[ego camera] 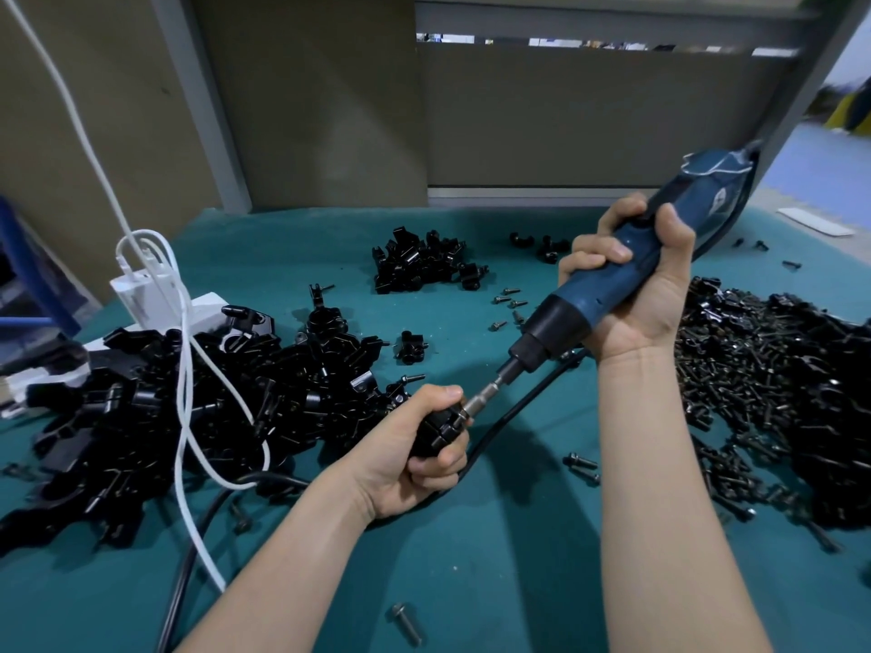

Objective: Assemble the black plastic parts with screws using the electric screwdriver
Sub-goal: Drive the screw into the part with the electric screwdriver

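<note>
My left hand (414, 464) grips a black plastic part (436, 428) just above the teal table. My right hand (631, 294) grips the blue electric screwdriver (612, 285), which slants down to the left. Its metal bit (480, 398) meets the top of the held part, beside my left thumb. A screw at the bit's tip is mostly hidden. A big heap of black plastic parts (188, 398) lies at the left, a smaller heap of parts (424, 266) at the back centre. A wide pile of dark screws (754, 379) spreads along the right.
White cables (184, 369) run over the left heap from a white power strip (155, 299). The screwdriver's black cord (513, 417) loops under my hands. Loose screws (407, 622) lie on the teal mat (495, 558). Grey partition panels stand at the back.
</note>
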`<control>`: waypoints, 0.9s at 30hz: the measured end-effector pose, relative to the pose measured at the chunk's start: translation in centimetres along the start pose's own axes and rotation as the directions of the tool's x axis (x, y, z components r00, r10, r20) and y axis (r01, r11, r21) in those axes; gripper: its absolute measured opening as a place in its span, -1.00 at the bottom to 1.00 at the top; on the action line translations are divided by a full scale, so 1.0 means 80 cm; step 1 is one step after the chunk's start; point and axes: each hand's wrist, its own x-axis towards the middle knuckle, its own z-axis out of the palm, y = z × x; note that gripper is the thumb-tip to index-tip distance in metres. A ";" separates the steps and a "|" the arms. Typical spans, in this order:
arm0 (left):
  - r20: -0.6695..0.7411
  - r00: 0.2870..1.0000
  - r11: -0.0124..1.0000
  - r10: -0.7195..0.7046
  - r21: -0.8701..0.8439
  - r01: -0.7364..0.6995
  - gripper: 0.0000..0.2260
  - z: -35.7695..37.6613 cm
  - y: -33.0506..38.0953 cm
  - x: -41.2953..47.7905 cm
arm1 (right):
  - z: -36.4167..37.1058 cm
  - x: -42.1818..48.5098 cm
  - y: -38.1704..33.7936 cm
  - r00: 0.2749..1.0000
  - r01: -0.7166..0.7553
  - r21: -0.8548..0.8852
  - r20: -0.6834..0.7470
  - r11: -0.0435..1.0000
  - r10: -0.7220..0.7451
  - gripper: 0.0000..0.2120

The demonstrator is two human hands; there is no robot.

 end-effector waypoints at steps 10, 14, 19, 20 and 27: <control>0.066 0.997 1.000 0.031 -0.001 -0.031 -0.78 0.001 0.000 -0.001 | -0.002 -0.001 -0.002 1.000 -0.002 -0.027 -0.014 1.000 0.001 -0.53; 0.052 0.998 0.999 0.032 0.033 -0.033 -0.74 0.001 -0.001 -0.001 | 0.000 -0.001 -0.001 1.000 -0.024 0.022 0.018 0.999 0.024 -0.56; 0.054 0.998 0.998 0.035 0.048 -0.038 -0.74 0.003 0.000 -0.002 | 0.002 0.000 0.000 1.000 -0.027 -0.011 0.000 1.000 0.027 -0.53; 0.049 0.998 0.998 0.034 0.050 -0.036 -0.74 0.003 0.000 -0.002 | 0.002 -0.001 -0.001 1.000 -0.024 -0.016 -0.005 1.000 0.024 -0.53; -0.007 1.000 0.996 0.014 0.090 -0.013 -0.81 0.005 0.000 -0.002 | 0.004 -0.002 -0.005 0.999 -0.012 -0.045 0.048 0.999 0.014 -0.54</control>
